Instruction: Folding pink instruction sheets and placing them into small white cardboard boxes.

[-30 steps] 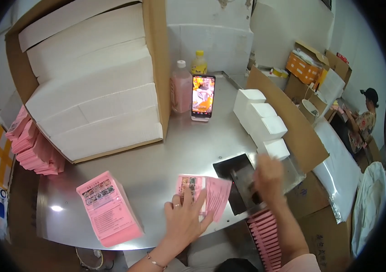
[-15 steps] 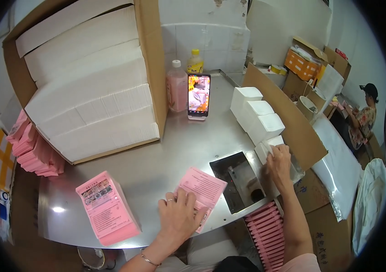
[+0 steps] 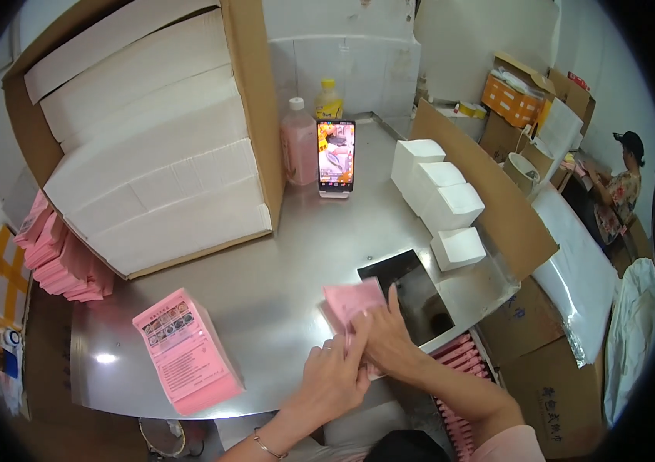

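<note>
Both my hands rest together on a pink paper sheet [image 3: 353,299] lying on the steel table [image 3: 281,262] near its front edge. My left hand [image 3: 333,377] presses the sheet's lower part, fingers spread. My right hand [image 3: 384,336] lies over its right side, next to a dark rectangular opening [image 3: 412,289] in the tabletop. A thick stack of pink printed sheets [image 3: 187,352] sits to the left of my hands.
A big cardboard box of white sheets [image 3: 150,146] fills the back left. A phone [image 3: 336,156] stands upright by a pink bottle [image 3: 299,142] and a yellow bottle [image 3: 328,101]. White boxes [image 3: 439,200] line the right. Another person [image 3: 621,185] stands far right.
My right hand came back from the opening at the right and joined my left hand on the pink sheet, which now looks folded smaller.
</note>
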The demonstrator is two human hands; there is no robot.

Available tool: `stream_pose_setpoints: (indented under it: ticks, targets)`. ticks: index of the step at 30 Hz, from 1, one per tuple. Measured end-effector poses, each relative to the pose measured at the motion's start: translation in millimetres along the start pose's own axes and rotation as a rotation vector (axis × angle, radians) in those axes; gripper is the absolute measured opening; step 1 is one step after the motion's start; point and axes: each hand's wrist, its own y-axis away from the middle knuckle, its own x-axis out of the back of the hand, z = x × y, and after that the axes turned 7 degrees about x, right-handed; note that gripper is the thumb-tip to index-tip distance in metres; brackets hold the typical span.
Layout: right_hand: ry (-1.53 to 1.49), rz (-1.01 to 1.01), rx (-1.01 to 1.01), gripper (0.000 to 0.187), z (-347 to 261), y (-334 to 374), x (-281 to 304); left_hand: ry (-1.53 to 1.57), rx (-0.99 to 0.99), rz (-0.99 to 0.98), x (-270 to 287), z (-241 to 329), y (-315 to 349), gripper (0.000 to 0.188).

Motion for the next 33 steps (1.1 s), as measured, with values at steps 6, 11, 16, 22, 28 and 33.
stream_pose_setpoints:
  ticks: [6, 11, 16, 22, 28, 33]
  targets:
    - [-0.154, 0.154, -0.339, 0.013, 67.9, 22.9, -2.7, -0.009, 0.128, -0.075, 52.6, -11.6, 23.9, 0.065]
    - [0.086, -0.212, -0.45, 0.01, 62.8, 28.5, 32.4, -0.103, 0.05, 0.139, 69.7, -31.2, 42.7, 0.024]
    - [0.569, 0.355, -0.306, 0.02, 104.9, 10.2, 76.4, -0.523, 0.412, 0.532, 151.1, -76.3, 78.1, 0.035]
    - [0.522, 0.262, -0.559, 0.019, 155.2, 48.9, 62.2, -0.59, 0.491, 0.206, 152.1, -99.5, 81.7, 0.021]
    - [0.34, 0.297, -0.551, 0.016, 154.8, 48.4, 71.9, -0.093, 0.209, 0.062, 61.6, -50.1, 16.4, 0.054]
    - [0.011, 0.337, -0.456, 0.043, 107.1, 23.9, 68.9, 0.016, -0.075, -0.141, -16.0, -38.9, 8.7, 0.051]
